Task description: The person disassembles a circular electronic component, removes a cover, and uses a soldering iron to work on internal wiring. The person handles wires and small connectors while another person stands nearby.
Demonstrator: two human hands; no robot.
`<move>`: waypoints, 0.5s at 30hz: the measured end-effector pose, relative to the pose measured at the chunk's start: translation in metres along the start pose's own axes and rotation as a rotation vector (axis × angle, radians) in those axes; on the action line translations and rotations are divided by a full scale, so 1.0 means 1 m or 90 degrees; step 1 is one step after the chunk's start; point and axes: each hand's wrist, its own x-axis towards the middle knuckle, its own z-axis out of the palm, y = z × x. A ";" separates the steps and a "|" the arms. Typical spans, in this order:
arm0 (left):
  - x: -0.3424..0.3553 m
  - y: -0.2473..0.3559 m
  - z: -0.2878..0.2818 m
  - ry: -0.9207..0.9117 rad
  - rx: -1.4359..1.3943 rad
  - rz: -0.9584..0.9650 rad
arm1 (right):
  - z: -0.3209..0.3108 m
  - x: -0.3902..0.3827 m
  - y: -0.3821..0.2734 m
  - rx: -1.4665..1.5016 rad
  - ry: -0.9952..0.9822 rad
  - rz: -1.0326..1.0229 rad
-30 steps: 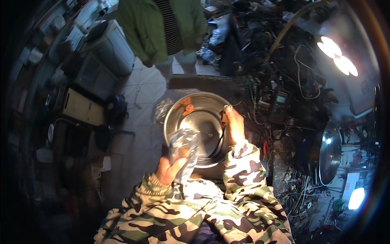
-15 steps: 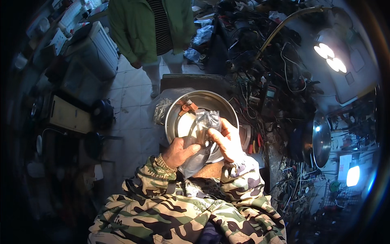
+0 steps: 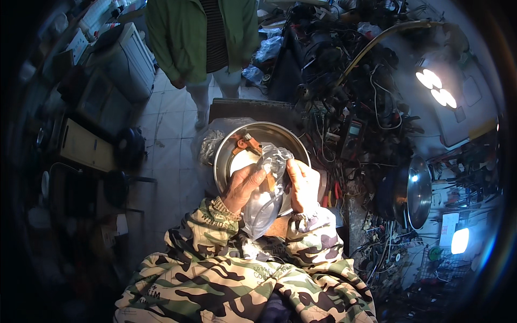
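A clear plastic bag (image 3: 264,199) hangs in front of me, gripped by both hands at its top. My left hand (image 3: 243,185) pinches its left side and my right hand (image 3: 303,185) pinches its right side. Behind the bag stands a round metal pot (image 3: 226,156) with orange-brown parts (image 3: 247,144) on its inner plate. Both forearms wear camouflage sleeves.
A person in a green jacket (image 3: 202,32) stands beyond the pot on the tiled floor. A tangle of wires and tools (image 3: 355,118) covers the bench at right, with a metal lid (image 3: 417,191) and a bright lamp (image 3: 435,87). Appliances (image 3: 116,59) stack at left.
A second ago only my left hand held the bag while my right rested on the pot's rim. The right hand came over and took the bag's top.
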 end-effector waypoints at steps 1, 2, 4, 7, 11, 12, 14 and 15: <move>0.000 0.000 -0.002 -0.009 -0.005 -0.010 | 0.000 0.002 -0.001 0.016 -0.010 0.031; -0.001 0.000 -0.003 -0.017 -0.009 -0.019 | -0.001 0.004 -0.001 0.032 -0.020 0.061; 0.005 -0.006 0.005 0.000 -0.002 -0.017 | -0.008 0.010 0.002 0.085 -0.045 0.060; 0.009 -0.010 0.008 -0.059 -0.078 -0.067 | -0.026 0.029 0.033 0.099 -0.131 -0.067; 0.006 -0.051 -0.009 -0.197 -0.301 -0.109 | -0.029 0.026 -0.016 0.145 0.046 -0.022; 0.005 -0.068 -0.018 -0.228 -0.291 -0.136 | -0.038 0.025 -0.028 0.125 0.066 -0.039; 0.000 -0.066 0.005 -0.200 -0.311 -0.120 | -0.045 0.026 -0.050 0.031 0.127 -0.135; -0.001 -0.075 0.008 -0.161 -0.377 -0.112 | -0.045 0.022 -0.066 0.014 0.098 -0.142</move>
